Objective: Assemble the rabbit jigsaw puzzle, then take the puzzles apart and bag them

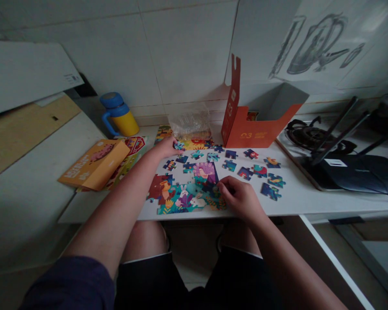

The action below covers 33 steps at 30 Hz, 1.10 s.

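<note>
A partly joined jigsaw puzzle [184,200] with rabbits lies near the table's front edge. My right hand [241,196] is at its right side, thumb and forefinger pinched on a dark puzzle piece [216,189]; the other fingers are curled in. Farther back, my left hand [165,147] has its fingers closed on a teal puzzle piece [179,146]. Loose pieces lie behind and right of the joined part, among them a red and teal piece [259,171] and a dark blue piece [270,191]. Whether the right-hand piece touches its neighbours is hard to make out.
An open orange box [252,134] stands at the back right, beside a clear plastic bag [190,122] lying over a picture sheet. Leftward are a yellow box [95,165] and a blue-yellow jug [121,116]. A black router [358,172] with antennas sits at the right.
</note>
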Tool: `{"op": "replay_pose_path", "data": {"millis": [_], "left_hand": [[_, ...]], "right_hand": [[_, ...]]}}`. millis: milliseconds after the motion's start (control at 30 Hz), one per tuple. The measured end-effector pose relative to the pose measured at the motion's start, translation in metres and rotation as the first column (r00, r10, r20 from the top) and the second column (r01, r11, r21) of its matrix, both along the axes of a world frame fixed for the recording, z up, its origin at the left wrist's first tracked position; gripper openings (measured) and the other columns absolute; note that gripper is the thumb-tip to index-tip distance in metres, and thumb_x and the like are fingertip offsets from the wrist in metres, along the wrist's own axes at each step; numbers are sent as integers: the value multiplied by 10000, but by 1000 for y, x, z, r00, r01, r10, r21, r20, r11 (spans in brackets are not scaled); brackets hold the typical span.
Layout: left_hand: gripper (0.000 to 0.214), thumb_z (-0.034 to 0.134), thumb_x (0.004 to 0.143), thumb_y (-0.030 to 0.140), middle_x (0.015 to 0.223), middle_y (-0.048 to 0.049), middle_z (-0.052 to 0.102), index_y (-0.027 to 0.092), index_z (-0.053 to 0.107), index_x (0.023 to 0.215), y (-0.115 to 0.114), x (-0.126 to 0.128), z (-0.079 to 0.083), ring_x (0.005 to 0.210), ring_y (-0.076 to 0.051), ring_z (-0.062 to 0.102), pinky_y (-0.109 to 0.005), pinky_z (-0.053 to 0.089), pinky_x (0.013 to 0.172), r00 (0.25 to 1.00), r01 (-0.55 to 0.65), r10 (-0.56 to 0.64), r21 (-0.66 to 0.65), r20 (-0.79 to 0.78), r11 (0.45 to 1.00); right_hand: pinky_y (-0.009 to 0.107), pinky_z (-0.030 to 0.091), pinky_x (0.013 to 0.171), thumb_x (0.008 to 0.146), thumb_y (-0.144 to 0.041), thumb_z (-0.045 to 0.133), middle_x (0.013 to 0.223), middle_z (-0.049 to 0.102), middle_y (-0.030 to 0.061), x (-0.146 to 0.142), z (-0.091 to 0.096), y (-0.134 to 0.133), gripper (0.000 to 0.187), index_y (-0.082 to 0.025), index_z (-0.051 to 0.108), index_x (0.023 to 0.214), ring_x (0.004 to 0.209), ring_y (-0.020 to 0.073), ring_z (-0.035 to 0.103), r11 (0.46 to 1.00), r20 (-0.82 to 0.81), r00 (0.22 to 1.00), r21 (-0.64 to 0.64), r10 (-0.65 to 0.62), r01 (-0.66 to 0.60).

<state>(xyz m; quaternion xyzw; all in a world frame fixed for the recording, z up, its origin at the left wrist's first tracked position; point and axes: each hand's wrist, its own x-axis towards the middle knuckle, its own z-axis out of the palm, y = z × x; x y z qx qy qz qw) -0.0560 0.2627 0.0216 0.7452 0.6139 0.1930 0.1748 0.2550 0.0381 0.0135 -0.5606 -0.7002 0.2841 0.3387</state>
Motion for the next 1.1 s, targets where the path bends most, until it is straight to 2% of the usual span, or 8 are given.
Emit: {"op": "replay_pose_path", "data": {"millis": [133,267,367,533,667,800,933,1100], "left_hand": [[344,864,753,348,881,-14,693,191,637,960,-10,-1,6,831,-186,613,-290,455,810,980,27,-26,-2,200,1000],[275,748,857,392,867,-1,693,190,638,1009,-36,-3,20,784,-159,616,-268,464,757,930,73,-61,-22,363,997],[362,808,803,452,809,10,686,191,666,1010,-69,-7,33,736,-152,600,-263,461,718,820,63,-5,-83,572,995],[474,931,670,457,819,0,709,183,661,947,-135,-17,41,687,-129,613,-240,469,621,606,-63,177,-175,775,983],[592,991,619,376,836,12,733,193,631,1053,-192,-24,37,689,-139,701,-267,588,669,453,-91,337,-333,826,938],[608,986,661,360,904,1,775,206,587,1092,-242,-24,29,760,-145,754,-306,654,789,345,-147,383,-354,857,924],[619,981,694,375,922,-16,796,214,569,1127,-280,-25,18,804,-157,773,-305,661,818,326,-188,432,-390,841,901],[602,954,750,419,960,-41,801,219,585,1181,-312,-36,4,870,-183,785,-324,669,848,305,-233,468,-412,830,881]], "right_hand": [[275,401,587,1031,-478,567,672,661,-12,1,-2,0,305,-220,706,941,590,152,571,1000,-1,1000,7,-6,6],[277,403,580,1029,-481,564,673,675,-8,1,-1,-1,306,-224,706,942,582,157,581,1000,-1,1000,10,-6,6],[277,408,578,1027,-481,563,668,674,-7,1,0,-2,306,-227,707,938,581,160,585,1000,-4,1000,7,-7,7],[280,416,585,1032,-505,556,684,680,-3,3,-2,-2,332,-225,719,956,597,162,589,1000,12,1000,14,9,-9],[285,412,577,1030,-537,553,692,687,0,4,-4,-3,363,-225,725,961,594,164,584,1000,32,999,19,6,-6],[290,434,592,1025,-552,563,715,701,3,5,-6,-5,365,-229,726,975,611,169,604,1000,51,999,16,11,-12],[294,439,584,1019,-568,572,714,706,12,6,-9,-5,380,-225,733,984,598,170,603,1000,82,997,25,2,-4],[294,452,576,1008,-583,577,741,728,25,6,-13,-6,394,-227,746,1002,610,183,638,999,117,993,33,-17,13]]}}
